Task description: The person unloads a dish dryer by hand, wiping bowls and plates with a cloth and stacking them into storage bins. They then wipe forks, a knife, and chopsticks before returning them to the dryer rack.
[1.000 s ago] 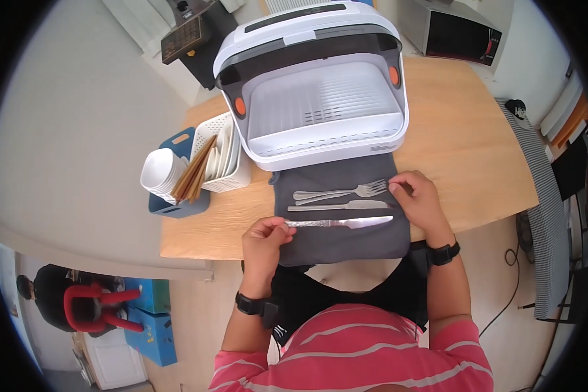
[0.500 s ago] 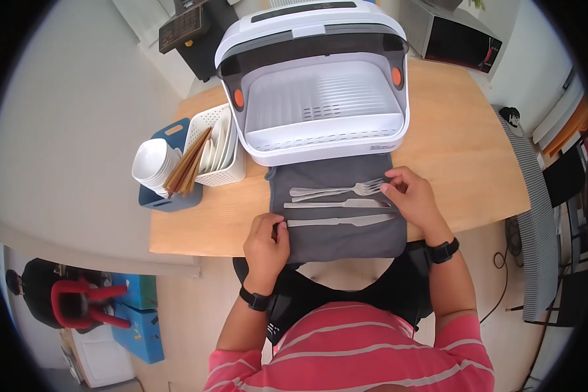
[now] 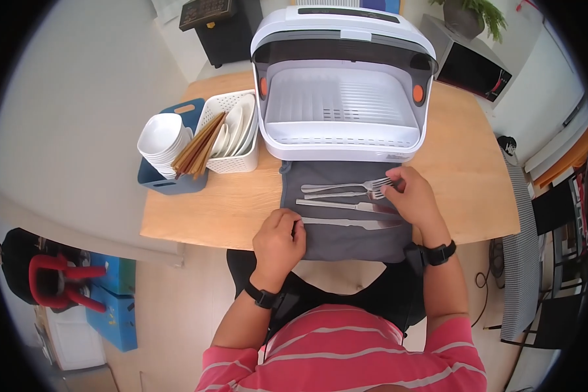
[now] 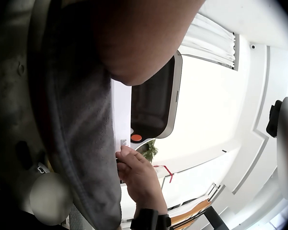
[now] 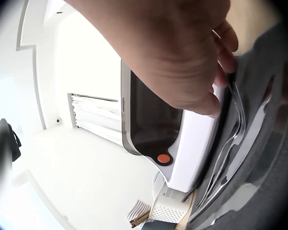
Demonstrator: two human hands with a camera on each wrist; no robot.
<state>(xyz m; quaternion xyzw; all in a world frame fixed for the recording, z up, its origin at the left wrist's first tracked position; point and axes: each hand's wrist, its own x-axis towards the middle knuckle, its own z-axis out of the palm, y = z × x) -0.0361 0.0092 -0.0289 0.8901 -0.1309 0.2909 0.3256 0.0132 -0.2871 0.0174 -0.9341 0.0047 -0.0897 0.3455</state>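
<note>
On the grey cloth [image 3: 346,251] lie two forks [image 3: 336,189], with a table knife [image 3: 340,204] below them and another table knife [image 3: 353,223] nearest the person. My left hand [image 3: 277,242] has its fingers bent at the handle end of the nearest knife and hides that end; in the left wrist view my forearm blocks the cutlery. My right hand [image 3: 411,199] pinches at the fork tines with thumb and forefinger. The right wrist view shows the forks [image 5: 233,139] running up under those curled fingers.
A white dish cabinet [image 3: 343,151] with a raised dark lid stands behind the cloth. Left of it are a white basket [image 3: 232,164] of plates, brown chopsticks [image 3: 202,144] and a blue basket [image 3: 176,185] with stacked white bowls [image 3: 160,137]. A microwave [image 3: 470,68] stands at back right.
The nearest knife, tilted and shiny before, now lies flat on the cloth. My left hand has turned palm-down over its handle end. My right thumb has moved over the fork tines, and they have spread slightly.
</note>
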